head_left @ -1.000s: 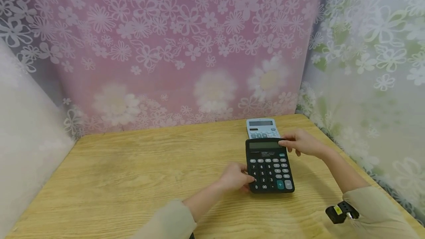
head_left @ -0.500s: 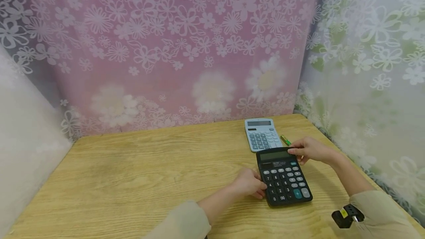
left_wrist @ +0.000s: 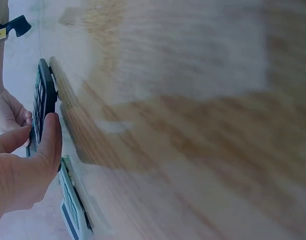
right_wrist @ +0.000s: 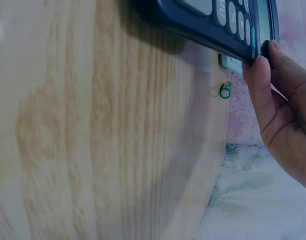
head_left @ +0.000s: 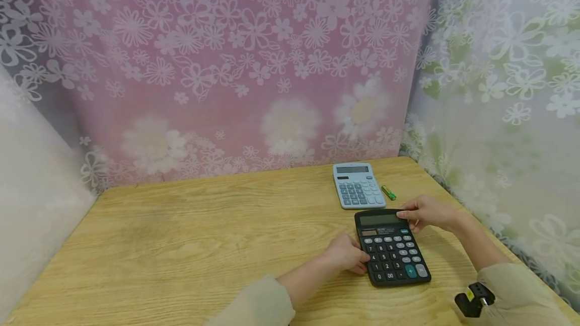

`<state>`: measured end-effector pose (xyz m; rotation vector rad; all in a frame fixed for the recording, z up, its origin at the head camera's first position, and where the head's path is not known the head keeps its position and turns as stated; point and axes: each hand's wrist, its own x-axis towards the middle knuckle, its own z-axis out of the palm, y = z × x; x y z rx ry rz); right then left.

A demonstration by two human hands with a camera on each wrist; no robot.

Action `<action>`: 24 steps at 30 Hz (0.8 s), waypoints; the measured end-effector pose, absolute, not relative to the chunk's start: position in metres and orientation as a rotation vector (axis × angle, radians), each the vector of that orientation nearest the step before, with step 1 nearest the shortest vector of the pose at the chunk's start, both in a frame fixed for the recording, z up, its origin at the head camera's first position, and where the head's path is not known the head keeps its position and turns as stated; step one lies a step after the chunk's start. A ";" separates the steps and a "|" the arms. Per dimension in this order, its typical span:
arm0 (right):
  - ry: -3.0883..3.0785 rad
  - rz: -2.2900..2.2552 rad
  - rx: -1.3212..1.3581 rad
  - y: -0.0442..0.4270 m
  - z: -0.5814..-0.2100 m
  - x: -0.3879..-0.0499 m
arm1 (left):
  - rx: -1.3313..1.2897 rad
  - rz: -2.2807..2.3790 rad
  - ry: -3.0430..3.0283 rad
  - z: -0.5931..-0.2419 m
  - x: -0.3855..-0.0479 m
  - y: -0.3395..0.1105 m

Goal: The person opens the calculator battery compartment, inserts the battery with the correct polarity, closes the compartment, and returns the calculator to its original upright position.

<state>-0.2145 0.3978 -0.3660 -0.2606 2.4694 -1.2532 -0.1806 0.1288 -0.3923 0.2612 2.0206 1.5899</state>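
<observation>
Between both hands is a black calculator (head_left: 393,250) with grey and teal keys, its display toward the far side. My left hand (head_left: 345,254) grips its left edge, thumb on top and fingers at the side, as the left wrist view (left_wrist: 28,172) also shows. The right hand (head_left: 428,214) pinches the top right corner, thumb on the face. In the left wrist view a gap shows under part of the calculator, so it sits slightly above the table. Just beyond it lies a light blue calculator (head_left: 359,186), and a small green cylinder like a battery (head_left: 388,192) rests beside that.
The wooden table (head_left: 195,245) stretches away to the left. Pink floral curtain (head_left: 235,64) hangs along its far edge, and a pale floral curtain (head_left: 507,114) runs down the right side. A black wrist mount (head_left: 474,300) is on the right sleeve.
Both hands have carried the black calculator right and toward me. It no longer overlaps the light blue calculator, whose keys and the green cylinder have come into view.
</observation>
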 end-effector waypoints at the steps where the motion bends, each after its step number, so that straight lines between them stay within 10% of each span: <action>1: 2.464 -1.264 -0.255 0.398 -0.367 -0.215 | 0.261 1.586 2.019 -0.393 -0.181 0.129; 24: 2.437 -1.255 -0.194 0.392 -0.376 -0.223 | 0.230 1.512 1.992 -0.393 -0.186 0.130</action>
